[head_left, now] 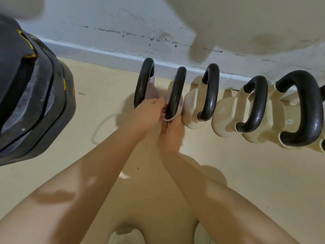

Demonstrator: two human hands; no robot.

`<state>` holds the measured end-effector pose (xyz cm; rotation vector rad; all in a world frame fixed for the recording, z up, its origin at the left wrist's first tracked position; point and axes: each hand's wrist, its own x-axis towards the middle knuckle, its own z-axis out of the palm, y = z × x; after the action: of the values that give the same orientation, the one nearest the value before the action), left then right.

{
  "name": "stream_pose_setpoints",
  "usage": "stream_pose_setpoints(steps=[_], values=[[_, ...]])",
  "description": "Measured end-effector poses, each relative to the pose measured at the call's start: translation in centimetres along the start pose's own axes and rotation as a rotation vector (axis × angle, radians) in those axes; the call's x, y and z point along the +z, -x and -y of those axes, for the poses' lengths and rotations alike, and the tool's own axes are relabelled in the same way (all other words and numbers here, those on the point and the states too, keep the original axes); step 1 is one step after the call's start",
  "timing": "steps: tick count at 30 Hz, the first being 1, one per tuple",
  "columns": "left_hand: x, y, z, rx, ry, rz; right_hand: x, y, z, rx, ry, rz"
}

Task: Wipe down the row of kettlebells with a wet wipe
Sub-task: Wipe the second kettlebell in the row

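Observation:
Several kettlebells with black handles stand in a row along the wall. The first kettlebell (143,85) and the second kettlebell (175,90) have pale pink bodies; the ones to the right, like the third kettlebell (210,95), are cream. A white wet wipe (171,118) wraps the near end of the second handle. My right hand (169,132) grips the wipe from below. My left hand (149,114) pinches the wipe beside that handle, between the first two kettlebells. Most of the wipe is hidden by my fingers.
A stack of black weight plates with yellow markings (29,95) fills the left side. The scuffed white wall and baseboard (112,50) run behind the row. My two shoes (126,235) stand on the beige floor (98,95) below.

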<state>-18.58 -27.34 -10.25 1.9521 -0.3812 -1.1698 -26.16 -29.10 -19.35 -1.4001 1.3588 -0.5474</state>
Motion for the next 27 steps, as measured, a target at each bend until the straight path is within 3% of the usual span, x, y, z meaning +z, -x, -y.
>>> stream_pose_setpoints(steps=[5, 8, 13, 17, 21, 24, 27], values=[[-0.4, 0.1, 0.2, -0.002, 0.011, -0.004, -0.4, -0.8, 0.0, -0.09, 0.161, -0.021], [-0.4, 0.0, 0.2, -0.016, 0.005, -0.027, -0.8, -0.8, -0.6, -0.226, 0.312, 0.098], [-0.3, -0.1, 0.2, 0.002, -0.05, -0.013, -1.4, -1.5, 1.3, -0.22, 0.079, 0.192], [-0.5, -0.7, -0.3, 0.072, -0.044, 0.02, -1.9, -4.5, 5.8, -0.325, 0.075, 0.275], [-0.2, -1.2, -1.5, 0.109, -0.035, 0.05, -1.7, -8.0, 7.9, -0.173, 0.141, 0.323], [-0.2, -1.7, -2.0, 0.152, -0.131, 0.11, -1.5, -7.9, 7.1, -0.278, 0.245, 0.34], [-0.1, -2.2, -1.3, 0.218, -0.314, 0.138, -2.0, -9.3, 8.1, -0.256, 0.372, 0.319]])
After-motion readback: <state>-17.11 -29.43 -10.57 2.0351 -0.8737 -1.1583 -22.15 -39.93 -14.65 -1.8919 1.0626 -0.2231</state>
